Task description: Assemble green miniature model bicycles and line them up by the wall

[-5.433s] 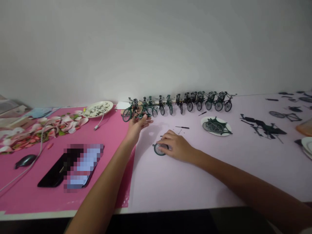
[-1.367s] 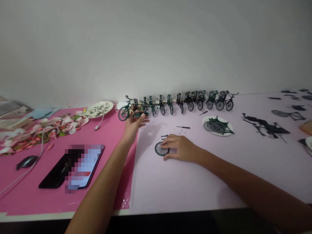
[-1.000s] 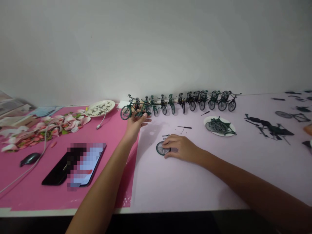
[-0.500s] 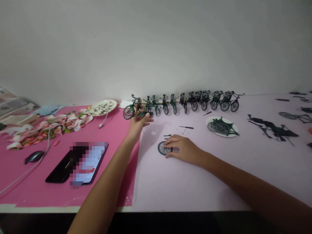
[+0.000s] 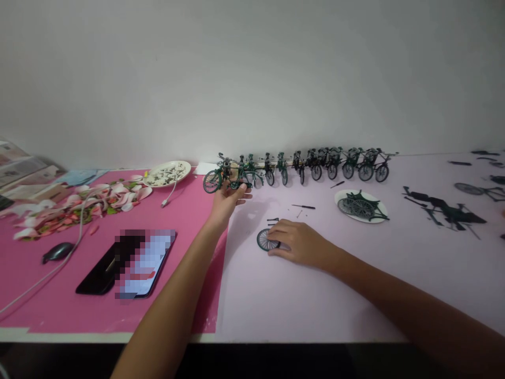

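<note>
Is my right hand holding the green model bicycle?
No, the left hand holds the model bicycle; the right hand touches a loose wheel.

Left arm stretched forward, left hand (image 5: 228, 200) curled in grip; right hand (image 5: 299, 243) palm-down, fingers bent.

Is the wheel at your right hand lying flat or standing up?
Flat. The wheel lies on the table, spokes facing up, the right hand touching its edge.

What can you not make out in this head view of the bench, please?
Head view:
- phone screen: pixelated, unreadable.
- loose wheel: partly under the right hand.
- grip of the left hand on the model bicycle: too small to tell.
- dark parts, right edge: cut off by the frame.
</note>
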`<action>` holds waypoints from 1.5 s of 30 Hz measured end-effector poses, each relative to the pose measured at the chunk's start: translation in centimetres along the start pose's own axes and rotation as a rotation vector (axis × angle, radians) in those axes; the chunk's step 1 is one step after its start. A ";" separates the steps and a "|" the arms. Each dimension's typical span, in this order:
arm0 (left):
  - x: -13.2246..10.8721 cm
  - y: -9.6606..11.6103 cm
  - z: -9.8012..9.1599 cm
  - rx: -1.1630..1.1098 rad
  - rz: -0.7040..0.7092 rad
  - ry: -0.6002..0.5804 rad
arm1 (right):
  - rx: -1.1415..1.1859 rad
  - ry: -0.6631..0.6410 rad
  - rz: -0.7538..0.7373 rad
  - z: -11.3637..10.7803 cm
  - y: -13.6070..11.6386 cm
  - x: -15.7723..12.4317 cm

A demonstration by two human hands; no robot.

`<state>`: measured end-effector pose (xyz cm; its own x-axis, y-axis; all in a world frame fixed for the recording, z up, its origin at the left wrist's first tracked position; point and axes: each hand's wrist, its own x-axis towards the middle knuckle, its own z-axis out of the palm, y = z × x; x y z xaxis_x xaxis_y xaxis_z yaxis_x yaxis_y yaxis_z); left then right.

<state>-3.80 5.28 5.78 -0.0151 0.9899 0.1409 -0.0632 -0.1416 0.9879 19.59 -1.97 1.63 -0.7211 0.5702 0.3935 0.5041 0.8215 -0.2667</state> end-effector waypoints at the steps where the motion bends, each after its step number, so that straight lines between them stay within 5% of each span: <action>1: 0.0 0.0 0.0 0.001 -0.003 0.000 | 0.001 0.002 0.002 0.0 0.0 0.0; 36: 0.1 -0.1 0.0 0.049 -0.006 -0.009 | -0.096 0.051 0.022 0.7 -0.2 0.1; 45: 0.1 0.1 -0.1 0.037 0.008 -0.016 | 0.035 0.275 0.074 0.6 1.2 0.1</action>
<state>-3.91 5.37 5.87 0.0001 0.9888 0.1490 -0.0258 -0.1490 0.9885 19.81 -0.94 0.87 -0.5244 0.6099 0.5942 0.5305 0.7799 -0.3322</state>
